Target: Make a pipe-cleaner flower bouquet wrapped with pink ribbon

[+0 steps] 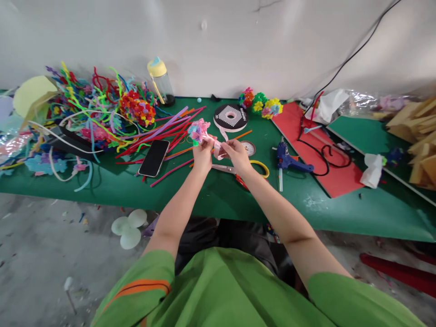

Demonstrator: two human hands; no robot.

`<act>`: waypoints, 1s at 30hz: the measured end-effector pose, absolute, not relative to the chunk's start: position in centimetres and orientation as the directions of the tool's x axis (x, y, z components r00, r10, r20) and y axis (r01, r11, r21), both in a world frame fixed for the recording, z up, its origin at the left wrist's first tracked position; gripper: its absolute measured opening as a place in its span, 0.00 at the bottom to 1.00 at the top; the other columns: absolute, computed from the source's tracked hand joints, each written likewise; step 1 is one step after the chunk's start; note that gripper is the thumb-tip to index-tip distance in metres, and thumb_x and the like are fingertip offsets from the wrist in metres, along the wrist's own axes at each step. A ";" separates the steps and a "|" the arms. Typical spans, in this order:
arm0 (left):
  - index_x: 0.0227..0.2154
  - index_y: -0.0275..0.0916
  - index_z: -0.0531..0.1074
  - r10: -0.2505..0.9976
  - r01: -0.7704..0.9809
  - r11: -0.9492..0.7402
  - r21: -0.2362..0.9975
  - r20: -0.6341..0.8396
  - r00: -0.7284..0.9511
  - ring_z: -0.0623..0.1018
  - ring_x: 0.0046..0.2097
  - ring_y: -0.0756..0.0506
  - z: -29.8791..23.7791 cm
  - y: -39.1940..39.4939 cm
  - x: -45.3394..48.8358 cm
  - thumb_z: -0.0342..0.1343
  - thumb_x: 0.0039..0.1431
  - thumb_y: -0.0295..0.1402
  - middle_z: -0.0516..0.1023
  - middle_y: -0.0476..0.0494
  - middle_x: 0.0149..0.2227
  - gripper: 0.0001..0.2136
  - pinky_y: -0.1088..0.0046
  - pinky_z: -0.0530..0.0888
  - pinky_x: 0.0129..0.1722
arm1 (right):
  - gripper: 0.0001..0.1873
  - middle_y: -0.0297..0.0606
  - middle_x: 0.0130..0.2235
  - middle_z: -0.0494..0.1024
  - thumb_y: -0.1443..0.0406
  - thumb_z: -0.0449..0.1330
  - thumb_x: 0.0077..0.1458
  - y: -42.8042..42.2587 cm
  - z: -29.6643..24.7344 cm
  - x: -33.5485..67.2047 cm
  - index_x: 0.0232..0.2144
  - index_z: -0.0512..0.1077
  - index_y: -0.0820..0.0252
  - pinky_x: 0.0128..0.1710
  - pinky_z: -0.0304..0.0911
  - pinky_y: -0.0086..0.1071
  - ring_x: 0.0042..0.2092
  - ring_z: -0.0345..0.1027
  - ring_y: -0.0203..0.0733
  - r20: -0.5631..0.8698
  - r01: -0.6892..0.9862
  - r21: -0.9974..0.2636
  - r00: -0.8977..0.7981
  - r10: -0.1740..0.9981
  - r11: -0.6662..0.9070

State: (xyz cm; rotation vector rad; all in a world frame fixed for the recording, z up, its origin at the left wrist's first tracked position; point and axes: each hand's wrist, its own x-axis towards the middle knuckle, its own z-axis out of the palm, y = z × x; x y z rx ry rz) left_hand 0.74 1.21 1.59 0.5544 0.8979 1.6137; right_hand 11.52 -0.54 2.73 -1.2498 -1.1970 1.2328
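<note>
Two hands work above the green table (221, 200): left hand (203, 154) grips a pink flower (199, 131), right hand (238, 153) pinches pink ribbon (218, 149); scissors (245, 175), phone (154, 157), glue gun (289, 161) nearby.

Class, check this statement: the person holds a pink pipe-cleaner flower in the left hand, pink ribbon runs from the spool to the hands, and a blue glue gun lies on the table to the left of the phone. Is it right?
Not quite. In the head view the glue gun lies to the right of the phone, beyond the scissors. The rest stands: the left hand holds the flower, and ribbon runs from the spool to the hands.
</note>
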 end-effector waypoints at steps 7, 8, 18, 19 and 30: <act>0.27 0.40 0.70 0.952 -0.439 -0.213 0.873 0.084 -0.295 0.75 0.34 0.51 0.7 1.0 1.2 0.61 0.46 0.30 0.74 0.51 0.29 0.05 0.73 0.71 0.40 | 0.19 0.33 0.22 0.74 0.53 0.68 0.38 -1.1 2.8 10.9 0.23 0.67 0.60 0.27 0.65 0.30 0.25 0.68 0.34 -0.474 -0.401 -0.757 -0.207 0.856 -0.516; 0.27 0.40 0.70 0.952 -0.420 -0.212 0.882 0.090 -0.292 0.75 0.34 0.51 0.6 1.0 1.2 0.61 0.46 0.30 0.75 0.51 0.30 0.06 0.73 0.71 0.40 | 0.19 0.32 0.21 0.74 0.53 0.68 0.37 -1.1 2.9 10.9 0.22 0.68 0.60 0.26 0.64 0.30 0.24 0.67 0.33 -0.487 -0.402 -0.749 -0.204 0.849 -0.526; 0.28 0.41 0.73 0.940 -0.288 -0.207 0.935 0.108 -0.325 0.77 0.36 0.49 0.2 0.6 1.6 0.58 0.48 0.26 0.78 0.49 0.32 0.04 0.73 0.72 0.41 | 0.21 0.27 0.18 0.62 0.51 0.68 0.32 -1.6 2.7 10.2 0.13 0.64 0.58 0.22 0.53 0.27 0.23 0.55 0.30 -0.320 -0.362 -0.880 -0.022 0.947 -0.306; 0.29 0.41 0.72 0.939 -0.313 -0.197 0.929 0.087 -0.332 0.77 0.37 0.49 0.3 0.6 1.7 0.58 0.47 0.26 0.78 0.49 0.32 0.05 0.73 0.72 0.41 | 0.22 0.28 0.18 0.63 0.50 0.67 0.33 -1.6 2.5 10.1 0.12 0.63 0.58 0.23 0.53 0.28 0.24 0.56 0.30 -0.295 -0.342 -0.897 -0.012 0.955 -0.281; 0.28 0.38 0.70 0.950 -0.662 -0.011 0.750 -0.199 -0.242 0.76 0.46 0.47 1.2 0.1 2.1 0.57 0.49 0.23 0.79 0.46 0.35 0.04 0.68 0.71 0.49 | 0.18 0.31 0.24 0.66 0.53 0.66 0.35 -1.3 1.3 9.4 0.13 0.67 0.59 0.32 0.59 0.30 0.28 0.60 0.32 -0.101 -0.127 -0.989 0.179 0.979 -0.078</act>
